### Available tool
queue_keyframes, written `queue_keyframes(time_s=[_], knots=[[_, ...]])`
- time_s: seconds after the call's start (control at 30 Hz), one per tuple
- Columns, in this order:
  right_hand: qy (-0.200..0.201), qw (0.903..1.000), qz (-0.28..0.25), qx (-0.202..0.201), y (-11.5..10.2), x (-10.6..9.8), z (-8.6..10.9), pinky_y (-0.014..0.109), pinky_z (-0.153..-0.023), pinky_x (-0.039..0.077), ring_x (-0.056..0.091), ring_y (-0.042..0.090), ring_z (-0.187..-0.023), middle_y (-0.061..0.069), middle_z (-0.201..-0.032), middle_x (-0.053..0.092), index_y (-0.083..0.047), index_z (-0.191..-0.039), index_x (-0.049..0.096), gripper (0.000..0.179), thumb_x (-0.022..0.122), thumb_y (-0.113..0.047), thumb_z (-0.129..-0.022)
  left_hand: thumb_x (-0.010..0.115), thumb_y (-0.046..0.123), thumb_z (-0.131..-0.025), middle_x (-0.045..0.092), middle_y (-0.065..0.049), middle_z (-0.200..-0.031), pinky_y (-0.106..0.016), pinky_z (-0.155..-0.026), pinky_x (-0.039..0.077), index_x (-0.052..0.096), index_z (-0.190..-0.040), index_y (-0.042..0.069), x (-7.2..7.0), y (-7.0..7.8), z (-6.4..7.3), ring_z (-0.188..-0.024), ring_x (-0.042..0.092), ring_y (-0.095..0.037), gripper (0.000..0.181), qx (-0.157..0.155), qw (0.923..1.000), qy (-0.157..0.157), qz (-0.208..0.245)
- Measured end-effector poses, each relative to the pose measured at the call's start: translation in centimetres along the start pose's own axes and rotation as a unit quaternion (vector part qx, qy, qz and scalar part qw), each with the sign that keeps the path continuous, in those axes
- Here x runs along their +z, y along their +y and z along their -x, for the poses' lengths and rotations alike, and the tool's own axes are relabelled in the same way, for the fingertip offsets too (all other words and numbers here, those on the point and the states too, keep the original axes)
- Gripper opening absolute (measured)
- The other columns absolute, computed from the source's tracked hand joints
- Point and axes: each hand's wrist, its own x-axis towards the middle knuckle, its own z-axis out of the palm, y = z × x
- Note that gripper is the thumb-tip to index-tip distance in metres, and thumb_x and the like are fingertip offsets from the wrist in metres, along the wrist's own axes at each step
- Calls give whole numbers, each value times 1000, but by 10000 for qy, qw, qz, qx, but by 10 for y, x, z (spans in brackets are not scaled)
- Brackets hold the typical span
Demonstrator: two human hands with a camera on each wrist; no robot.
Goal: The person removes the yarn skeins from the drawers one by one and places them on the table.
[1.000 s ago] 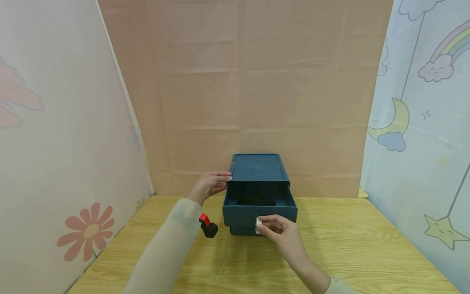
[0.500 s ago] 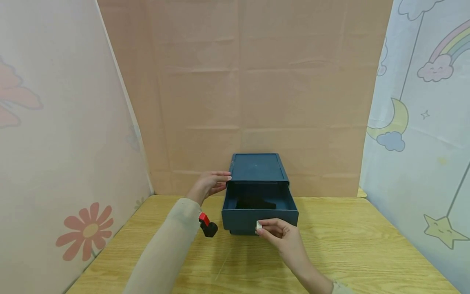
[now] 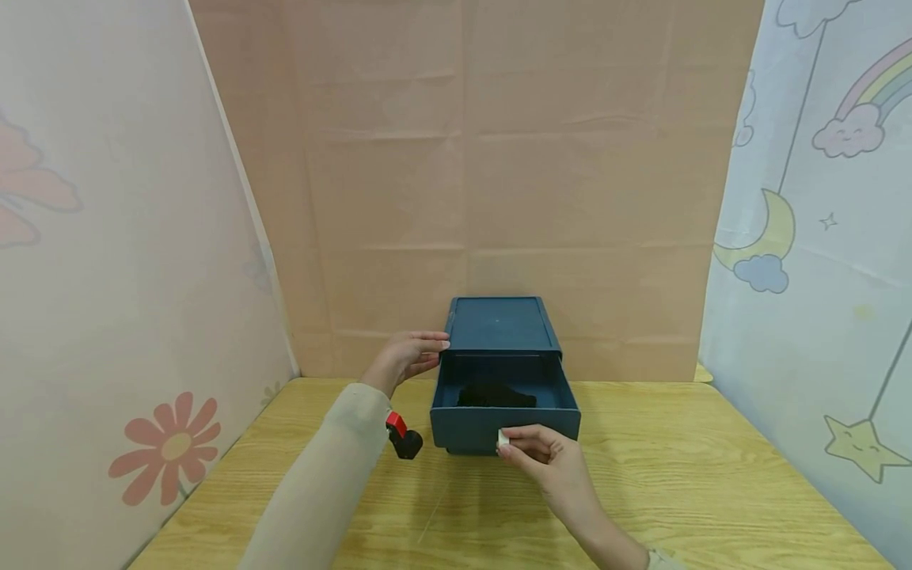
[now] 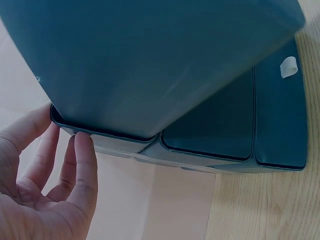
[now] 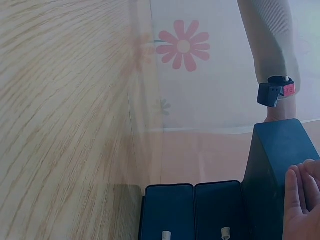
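A dark blue drawer cabinet (image 3: 499, 323) stands on the table with its top drawer (image 3: 463, 427) pulled out. My right hand (image 3: 552, 459) pinches the white tab (image 3: 503, 437) on that drawer's front between thumb and fingertips. In the right wrist view the hand (image 5: 305, 200) shows at the edge, and the tab there is hidden. Inside the drawer lies a black, soft-looking item (image 3: 495, 394). My left hand (image 3: 408, 356) touches the cabinet's upper left side; the left wrist view shows its fingers (image 4: 86, 165) fairly straight along the casing edge.
Two lower drawers (image 5: 169, 210) stay closed, each with a white tab (image 5: 226, 233). The wooden table (image 3: 677, 475) spreads around the cabinet. Behind it hangs a tan backdrop (image 3: 570, 198), with patterned cloth (image 3: 819, 332) at both sides. A small camera (image 3: 408, 445) sits on the left wrist.
My right hand has drawn the top drawer out slightly farther and its front edge has dipped, so more of the black item shows. The left hand has stayed on the cabinet's side.
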Motion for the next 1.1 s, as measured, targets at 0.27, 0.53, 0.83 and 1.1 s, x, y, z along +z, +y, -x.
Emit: queue_keyframes(time_s=[0.27, 0.53, 0.83, 1.1], knots=[[-95, 9999, 88, 82, -1, -2, 1, 31, -78, 54, 67, 21, -86, 14, -97, 68, -1, -106, 65, 31, 72, -17, -80, 66, 14, -86, 58, -7, -119, -31, -88, 49, 67, -111, 10, 1, 1, -1, -105, 56, -26, 25, 9, 10000, 26, -19], [-959, 9952, 170, 1, -9, -16, 9, 31, -82, 53, 65, 21, -95, 16, -106, 65, -2, -125, 50, 44, 64, -17, -87, 67, 14, -85, 57, -8, -120, -32, -90, 48, 67, -112, 11, 0, 1, -2, -106, 55, -27, 27, 50, 9999, 6, -149], [-1054, 9935, 426, -69, -44, -32, 21, 30, -83, 52, 63, 22, -98, 23, -113, 60, -1, -126, 46, 43, 61, -17, -89, 66, 16, -86, 59, -6, -118, -32, -90, 49, 67, -111, 12, -1, 0, 2, -104, 58, -23, 25, 127, 9998, -66, -131], [-1015, 9897, 639, -787, -84, -44, 7, 34, -85, 51, 62, 28, -101, 8, -111, 65, -7, -127, 47, 36, 56, -12, -93, 66, 18, -86, 62, -5, -114, -33, -89, 49, 68, -109, 11, -4, 0, 6, -96, 63, -17, 24, 278, 9994, -191, -122]])
